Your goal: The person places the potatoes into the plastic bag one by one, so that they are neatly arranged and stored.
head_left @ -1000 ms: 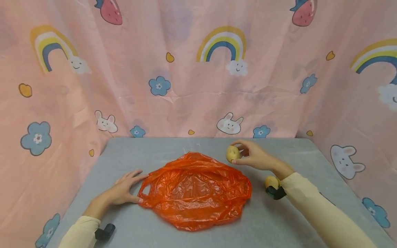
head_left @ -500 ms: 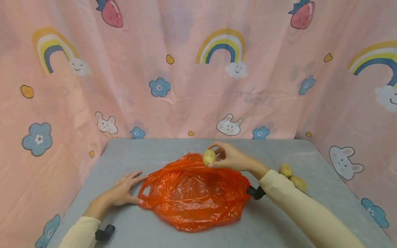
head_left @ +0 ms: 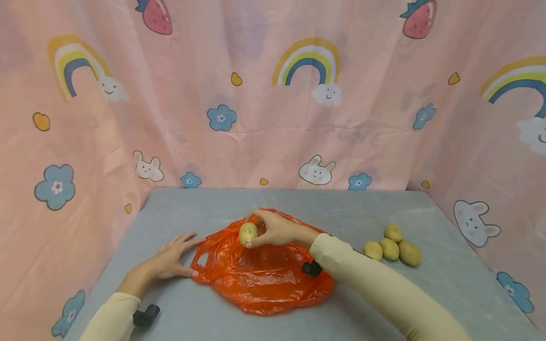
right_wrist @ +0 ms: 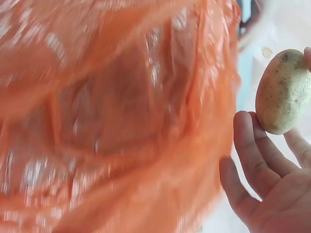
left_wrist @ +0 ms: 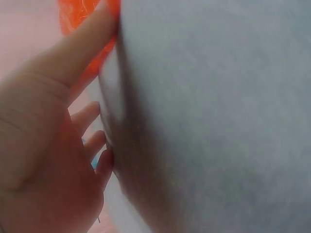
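An orange-red plastic bag (head_left: 264, 289) lies spread on the grey table, its mouth facing up. Above the bag's upper left part, my right hand (head_left: 279, 230) holds a potato (head_left: 248, 235) between thumb and fingertips. The right wrist view shows this pale, oval potato (right_wrist: 282, 94) beside the bag's opening (right_wrist: 116, 97). My left hand (head_left: 172, 259) rests at the bag's left handle, fingers spread and fairly straight. In the left wrist view its thumb (left_wrist: 80, 48) lies against the bag's edge (left_wrist: 77, 12).
Several potatoes (head_left: 390, 249) sit in a cluster on the right side of the grey table (head_left: 362, 303). A pink printed curtain (head_left: 256, 151) encloses the table's back and sides. Each wrist carries a small black camera (head_left: 146, 316).
My right hand has carried the potato leftward, from the bag's upper right to over its upper left part. The potatoes behind the right arm have come into view. My left hand stays put.
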Demonstrator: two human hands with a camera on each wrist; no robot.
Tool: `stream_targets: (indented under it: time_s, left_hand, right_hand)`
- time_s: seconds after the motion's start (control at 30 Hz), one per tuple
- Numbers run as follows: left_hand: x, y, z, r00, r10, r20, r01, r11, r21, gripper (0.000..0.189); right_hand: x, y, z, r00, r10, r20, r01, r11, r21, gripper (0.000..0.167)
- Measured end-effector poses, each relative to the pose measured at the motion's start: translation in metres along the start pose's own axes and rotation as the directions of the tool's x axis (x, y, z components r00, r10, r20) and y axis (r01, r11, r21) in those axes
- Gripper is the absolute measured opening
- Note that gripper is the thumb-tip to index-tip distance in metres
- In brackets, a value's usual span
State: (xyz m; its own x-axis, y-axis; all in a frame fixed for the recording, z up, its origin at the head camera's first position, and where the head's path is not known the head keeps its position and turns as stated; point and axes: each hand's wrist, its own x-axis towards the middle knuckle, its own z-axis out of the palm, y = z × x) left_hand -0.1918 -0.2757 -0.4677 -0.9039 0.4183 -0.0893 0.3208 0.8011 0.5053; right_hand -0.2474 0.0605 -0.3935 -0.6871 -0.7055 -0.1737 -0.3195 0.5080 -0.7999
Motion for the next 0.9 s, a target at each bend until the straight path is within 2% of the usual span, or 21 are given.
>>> stream_targets:
  time_s: [0.17, 0.37, 0.67, 0.9]
  left_hand:
    - [0.0, 0.0, 0.0, 1.0, -0.006, 0.007, 0.006, 1.0, -0.004, 0.089]
    - [0.001, 0.001, -0.001, 1.0, -0.015, 0.019, 0.015, 1.0, -0.013, 0.089]
    - [0.002, 0.001, -0.001, 1.0, -0.015, 0.024, 0.015, 1.0, 0.002, 0.089]
    - [0.002, 0.002, -0.001, 0.999, -0.019, 0.029, 0.019, 1.0, 0.007, 0.088]
  right_hand:
    - [0.018, 0.0, 0.02, 1.0, -0.008, 0.029, 0.01, 0.999, -0.051, 0.054]
    - [0.032, -0.003, 0.036, 1.0, 0.009, 0.014, -0.007, 0.989, -0.148, 0.058]
    - [0.043, -0.007, 0.05, 0.995, 0.103, 0.008, -0.099, 0.973, -0.211, 0.05]
    - [0.049, -0.008, 0.056, 0.992, 0.124, -0.001, -0.119, 0.952, -0.281, 0.052]
